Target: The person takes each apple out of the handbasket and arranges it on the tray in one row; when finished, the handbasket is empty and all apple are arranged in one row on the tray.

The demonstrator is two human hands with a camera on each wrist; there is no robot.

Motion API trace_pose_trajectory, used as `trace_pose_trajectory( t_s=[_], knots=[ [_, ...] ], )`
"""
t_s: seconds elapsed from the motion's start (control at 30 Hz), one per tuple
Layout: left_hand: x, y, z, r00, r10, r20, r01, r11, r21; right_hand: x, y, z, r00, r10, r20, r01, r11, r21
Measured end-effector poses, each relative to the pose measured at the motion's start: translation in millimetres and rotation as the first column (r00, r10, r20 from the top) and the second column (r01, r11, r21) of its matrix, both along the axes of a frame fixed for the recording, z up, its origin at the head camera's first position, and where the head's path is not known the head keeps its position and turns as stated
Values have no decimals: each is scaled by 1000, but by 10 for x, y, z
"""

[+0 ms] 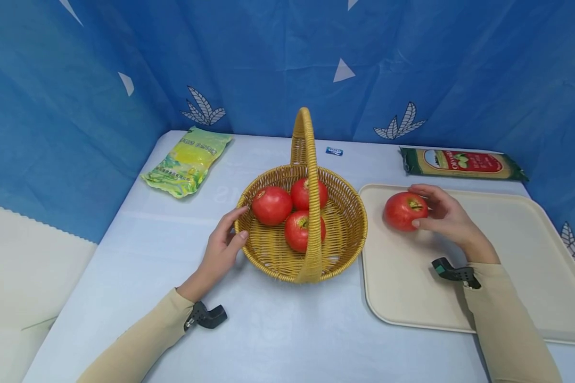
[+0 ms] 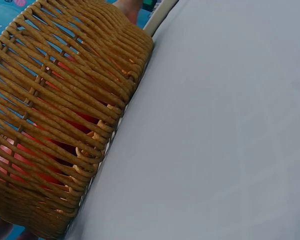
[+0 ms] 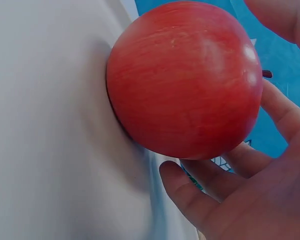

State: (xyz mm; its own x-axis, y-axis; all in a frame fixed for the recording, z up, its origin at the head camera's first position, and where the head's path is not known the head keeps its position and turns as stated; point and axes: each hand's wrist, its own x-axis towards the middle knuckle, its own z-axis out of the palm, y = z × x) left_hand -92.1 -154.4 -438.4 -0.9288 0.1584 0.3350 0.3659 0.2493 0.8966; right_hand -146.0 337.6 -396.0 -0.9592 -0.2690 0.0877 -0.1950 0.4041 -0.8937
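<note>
Steadying the basket [image 1: 346, 215], seemingly, the left hand [image 1: 222, 244] rests relaxed at nine o'clock; the right hand [image 1: 444, 214] grasps an apple [image 1: 400, 211] at three.

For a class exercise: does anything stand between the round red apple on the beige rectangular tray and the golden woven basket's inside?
Only the rim of the tray and the right wall of the basket separate the apple from that space; nothing loose shows between.

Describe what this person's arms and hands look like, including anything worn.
The left sleeve and right sleeve are long, plain and beige. A black, curved device sits at the left wrist; a similar one at the right shows a small green patch. No cables show. The left grip and right grip are bare, without gloves.
</note>
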Motion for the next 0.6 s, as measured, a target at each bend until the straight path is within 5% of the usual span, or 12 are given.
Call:
trace_pose_trajectory(
  t_s=[0.2,0.37,0.6],
  knots=[
    [2,-2,1,1000,1,-4,-1,1000,4,16,8,150,999,-13,-41,13,1000,5],
    [4,-2,4,1000,8,-13,-8,1000,3,62,-36,329,984,-80,-156,86,996,30],
    [-8,4,-4,1000,4,-19,-4,1000,8,189,-338,575,965,-88,-245,53,988,-144]
  ],
)
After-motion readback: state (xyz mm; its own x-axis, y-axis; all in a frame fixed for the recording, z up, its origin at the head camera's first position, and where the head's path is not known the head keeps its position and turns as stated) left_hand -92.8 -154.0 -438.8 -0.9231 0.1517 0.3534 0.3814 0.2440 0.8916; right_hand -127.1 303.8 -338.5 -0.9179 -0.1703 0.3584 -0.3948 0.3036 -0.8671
